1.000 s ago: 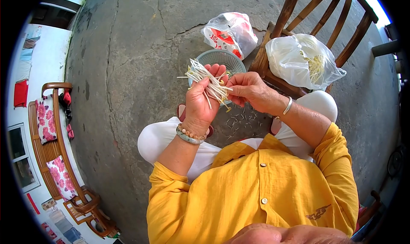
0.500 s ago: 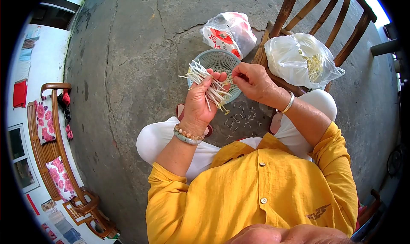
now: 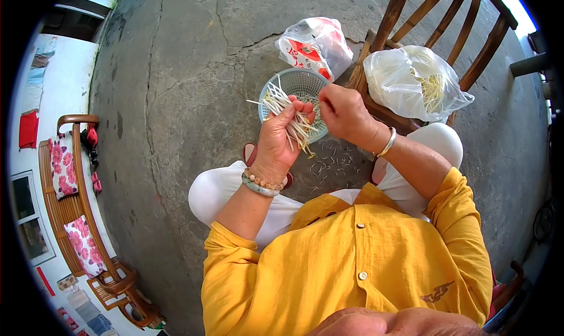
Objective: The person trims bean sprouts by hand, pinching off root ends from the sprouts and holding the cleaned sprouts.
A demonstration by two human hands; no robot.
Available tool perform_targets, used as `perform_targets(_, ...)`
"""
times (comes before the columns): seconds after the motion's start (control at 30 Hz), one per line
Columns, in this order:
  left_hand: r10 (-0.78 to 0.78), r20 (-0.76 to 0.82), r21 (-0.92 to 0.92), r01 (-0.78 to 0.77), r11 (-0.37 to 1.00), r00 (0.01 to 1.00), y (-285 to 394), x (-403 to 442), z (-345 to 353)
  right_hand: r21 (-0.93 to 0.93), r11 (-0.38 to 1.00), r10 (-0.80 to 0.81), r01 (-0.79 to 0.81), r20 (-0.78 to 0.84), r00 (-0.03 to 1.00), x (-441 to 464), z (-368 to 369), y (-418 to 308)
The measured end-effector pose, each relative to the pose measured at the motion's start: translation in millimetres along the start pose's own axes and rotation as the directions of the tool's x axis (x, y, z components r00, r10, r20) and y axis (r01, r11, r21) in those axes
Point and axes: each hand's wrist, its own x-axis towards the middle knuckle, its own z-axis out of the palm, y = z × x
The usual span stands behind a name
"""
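Note:
My left hand point(image 3: 278, 139) is closed around a loose bunch of bean sprouts point(image 3: 276, 101), white stems with yellowish ends, sticking out on both sides of the fingers. Just to its right is my right hand point(image 3: 351, 114), fingers curled in a pinch; whatever they hold, if anything, is hidden. Both hands hover over a light blue-grey plastic colander point(image 3: 298, 73), which stands on the floor with some sprouts inside, partly covered by the hands. More sprouts point(image 3: 433, 92) show through the mouth of a white plastic bag point(image 3: 388, 80) on the wooden chair.
The wooden chair point(image 3: 392, 10) stands at the right, close to my right knee. Behind the colander sits a white and red plastic bag point(image 3: 320, 42). Small thin scraps point(image 3: 330, 164) lie scattered on the concrete between my feet. A wooden bench point(image 3: 73, 210) with floral cushions is far left.
My right hand has drawn slightly away from the bunch, and its fingers have curled in more. My left hand has stayed almost in place, with the sprouts in it shifted a little.

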Motion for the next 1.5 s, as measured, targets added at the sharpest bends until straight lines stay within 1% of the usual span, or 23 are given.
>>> perform_targets(0.03,0.003,-0.007,0.000,-0.003,1.000,1.000,0.6,-0.4,-0.3,0.163,0.980,0.112,-0.114,0.020,0.993,0.1,-1.7,-0.6)
perform_targets(0.07,0.006,-0.012,-0.001,-0.006,1.000,1.000,1.0,-0.3,-0.2,0.437,0.865,0.228,-0.245,0.093,0.969,1.1,-3.5,2.8)
perform_targets(0.1,0.007,-0.002,-0.015,-0.007,1.000,1.000,1.6,-1.4,-0.2,0.660,0.658,0.312,-0.361,0.197,0.929,2.9,-5.6,8.4)
perform_targets(0.13,0.010,0.010,-0.029,-0.010,1.000,1.000,3.1,-2.5,0.4,0.809,0.382,0.353,-0.447,0.319,0.879,5.2,-7.8,12.1)
perform_targets(0.17,0.012,0.021,-0.043,-0.011,0.999,1.000,4.7,-3.0,1.1,0.854,0.260,0.363,-0.451,0.346,0.865,6.1,-9.2,14.0)
perform_targets(0.27,0.023,-0.030,-0.057,-0.025,0.998,0.999,8.2,-3.8,4.2,0.872,0.145,0.286,-0.468,0.415,0.863,5.6,-13.6,12.8)
perform_targets(0.37,0.064,-0.024,-0.052,-0.066,0.996,0.998,12.1,-2.4,0.5,0.824,0.187,0.224,-0.535,0.494,0.840,0.8,-14.0,14.4)
perform_targets(0.43,0.085,-0.002,-0.059,-0.085,0.995,0.996,15.1,-3.1,-1.2,0.800,0.199,0.223,-0.566,0.525,0.821,-2.3,-15.3,9.0)
perform_targets(0.57,0.120,-0.019,-0.039,-0.120,0.992,0.993,17.8,-7.9,7.7,0.776,0.203,0.181,-0.597,0.569,0.802,-6.0,-15.1,8.1)
perform_targets(0.67,0.096,0.053,-0.062,-0.093,0.994,0.994,18.7,-6.1,1.6,0.778,0.201,0.138,-0.595,0.579,0.804,-5.7,-21.7,-4.5)
perform_targets(0.77,0.091,0.089,-0.097,-0.082,0.992,0.992,18.9,-8.9,5.9,0.806,0.156,0.127,-0.571,0.557,0.821,-5.9,-21.7,-4.4)
perform_targets(0.87,0.084,0.136,-0.099,-0.070,0.993,0.987,19.3,-8.9,7.3,0.814,0.151,0.047,-0.560,0.560,0.827,-6.6,-19.2,6.5)
perform_targets(0.9,0.082,0.149,-0.097,-0.068,0.993,0.985,19.4,-8.9,7.9,0.810,0.158,0.067,-0.565,0.562,0.824,-6.4,-19.3,5.1)
perform_targets(1.0,0.102,0.138,-0.055,-0.095,0.994,0.985,18.0,-9.9,12.2,0.799,0.181,0.111,-0.574,0.563,0.819,-6.2,-20.3,-2.6)
perform_targets(1.07,0.107,0.155,-0.066,-0.097,0.993,0.982,17.1,-9.5,13.3,0.795,0.201,0.120,-0.573,0.560,0.820,-6.5,-21.0,-5.8)
perform_targets(1.17,0.108,0.160,-0.085,-0.095,0.992,0.981,17.2,-10.7,13.4,0.802,0.168,0.102,-0.573,0.564,0.820,-8.6,-22.6,-7.5)
perform_targets(1.27,0.108,0.171,-0.097,-0.093,0.991,0.979,16.9,-9.5,13.7,0.815,0.175,0.049,-0.552,0.553,0.832,-9.4,-21.3,-5.1)
perform_targets(1.37,0.116,0.174,-0.083,-0.103,0.991,0.978,16.8,-9.2,13.7,0.801,0.130,0.023,-0.584,0.587,0.809,-10.1,-20.8,-3.3)
perform_targets(1.47,0.126,0.183,-0.066,-0.116,0.991,0.975,17.3,-9.9,14.2,0.788,0.162,0.048,-0.594,0.595,0.802,-10.1,-21.5,-4.9)
perform_targets(1.5,0.130,0.188,-0.062,-0.120,0.991,0.974,17.5,-10.2,14.6,0.760,0.256,0.049,-0.597,0.606,0.794,-9.8,-23.3,-6.3)
